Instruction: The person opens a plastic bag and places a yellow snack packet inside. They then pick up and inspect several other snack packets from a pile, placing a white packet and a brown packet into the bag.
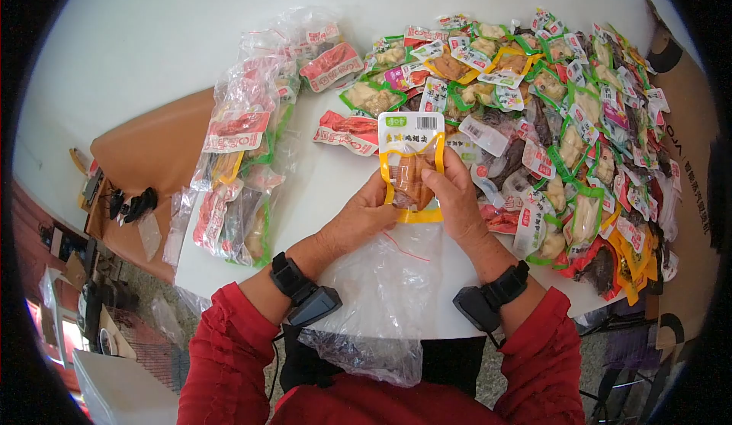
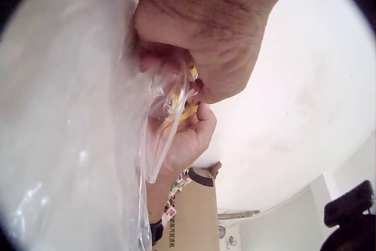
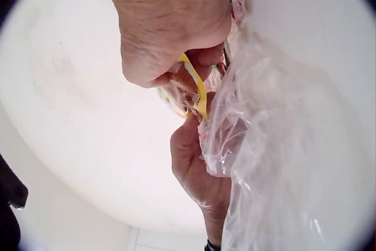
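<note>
Over table, left hand and right hand, gripping yellow-edged pouch

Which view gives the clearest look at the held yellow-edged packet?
Head: the packet faces that camera, label and contents showing. Left wrist catches only yellow bits; right wrist, a yellow edge and some contents.

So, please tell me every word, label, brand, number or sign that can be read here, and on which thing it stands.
"鸡翅尖": on the held packet; the characters before it are unclear.
Its green logo and the digits at its barcode: too small to read.
"蒸汽": on the cardboard box; its other lettering is unclear.
Red-and-white packets and green-edged packets: printed, but too small or blurred to read.
</note>
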Demonstrator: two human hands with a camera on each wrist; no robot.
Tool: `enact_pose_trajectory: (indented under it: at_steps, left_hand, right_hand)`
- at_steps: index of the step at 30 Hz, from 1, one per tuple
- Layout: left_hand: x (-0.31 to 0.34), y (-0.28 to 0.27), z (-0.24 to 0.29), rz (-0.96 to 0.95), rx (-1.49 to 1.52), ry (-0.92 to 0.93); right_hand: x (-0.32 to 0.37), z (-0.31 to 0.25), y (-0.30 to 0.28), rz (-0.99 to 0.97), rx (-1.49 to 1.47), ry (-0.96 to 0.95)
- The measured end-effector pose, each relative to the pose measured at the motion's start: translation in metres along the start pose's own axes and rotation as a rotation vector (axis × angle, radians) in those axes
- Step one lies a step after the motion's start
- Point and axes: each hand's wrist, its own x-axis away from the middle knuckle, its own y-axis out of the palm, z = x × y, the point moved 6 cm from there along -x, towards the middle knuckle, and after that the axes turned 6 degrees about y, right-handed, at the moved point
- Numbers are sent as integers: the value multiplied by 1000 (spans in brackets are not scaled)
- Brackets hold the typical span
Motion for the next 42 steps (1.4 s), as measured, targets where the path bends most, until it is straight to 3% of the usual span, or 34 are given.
enact_pose_trajectory:
  at_steps: [7,14,29,36,42]
  left_hand:
    - [1,-11,-9,153,-79,-25]
    - [1,-7,-5,89,-100,10]
    - [0,-3,-4,51,43,38]
    - [-1,-3,-2,57,54,60]
    - [0,-3,-3,70,46,40]
  right_hand:
    - [3,2,2,-12,27,45]
    - [3,10,0,29,-159,156]
    - [-1,16,-11,85,7,25]
    - [1,10,-6,55,-93,52]
    - [2,9,-10,109,36,20]
